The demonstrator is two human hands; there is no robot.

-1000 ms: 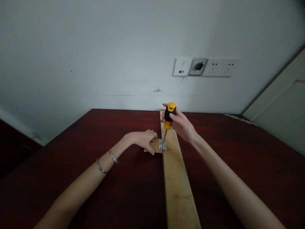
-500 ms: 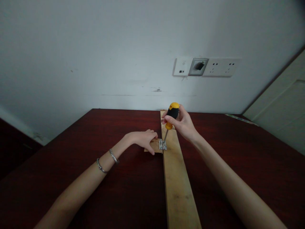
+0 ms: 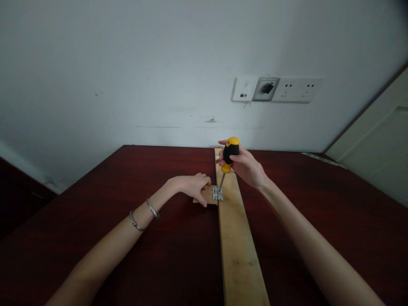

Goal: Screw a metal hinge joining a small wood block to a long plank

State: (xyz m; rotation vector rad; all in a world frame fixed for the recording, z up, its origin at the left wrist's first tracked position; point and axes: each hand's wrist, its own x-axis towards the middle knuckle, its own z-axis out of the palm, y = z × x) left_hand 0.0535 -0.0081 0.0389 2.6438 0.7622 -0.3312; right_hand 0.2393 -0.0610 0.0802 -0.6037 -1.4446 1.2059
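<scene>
Screwdriver [image 3: 226, 168], seemingly light, stiff and best held by its handle [image 3: 231, 151], was gripped mid-frame by right fingers [image 3: 237, 158]; left fingers [image 3: 201, 198] clasped a small board [image 3: 209, 194].

A scuffed, pale wall [image 3: 127, 55] fills the upper half of the frame. At upper right sit a white outlet plate [image 3: 245, 90], a grey-framed outlet [image 3: 259, 94] holding 1 black plug [image 3: 268, 88], and a white panel [image 3: 297, 94] with 2 sets of socket holes. A dark red-brown tabletop [image 3: 318, 191] spans the lower half; a pale, door-like panel [image 3: 379, 140] slants along the right edge. The light is dim.
</scene>
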